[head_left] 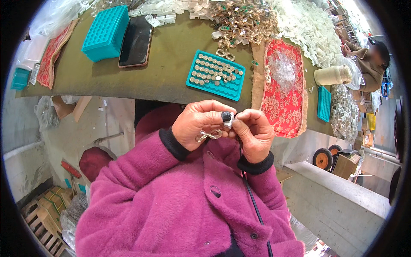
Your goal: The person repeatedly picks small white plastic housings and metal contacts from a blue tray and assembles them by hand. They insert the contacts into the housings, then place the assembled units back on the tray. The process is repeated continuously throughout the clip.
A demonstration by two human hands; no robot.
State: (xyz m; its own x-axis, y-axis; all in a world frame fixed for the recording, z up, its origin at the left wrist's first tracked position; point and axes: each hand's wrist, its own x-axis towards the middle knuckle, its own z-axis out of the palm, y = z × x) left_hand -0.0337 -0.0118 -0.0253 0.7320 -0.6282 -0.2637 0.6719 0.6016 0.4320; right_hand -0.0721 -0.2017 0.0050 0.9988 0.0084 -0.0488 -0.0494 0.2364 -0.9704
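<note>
In front of my chest, both hands meet at a small white piece (229, 123). My left hand (198, 121) is closed on it, and something black (226, 116) covers its thumb tip. A tied loop of shiny, clear-gold wire (208, 135) hangs beneath the left fingers. My right hand (255, 133) pinches at the right side of the white piece; its fingertips partly hide what they grip. Just beyond the hands lies a teal tray (234, 93) with rows of small round metal pieces (212, 64), some of them loose on top.
Left on the green table are a teal block of holes (107, 34) and a dark phone (136, 42). Wire bundles (244, 21) and white pieces (308, 30) are heaped behind. A red floral cloth (284, 107) lies right, near a second teal tray (324, 104). Another person (370, 64) sits far right.
</note>
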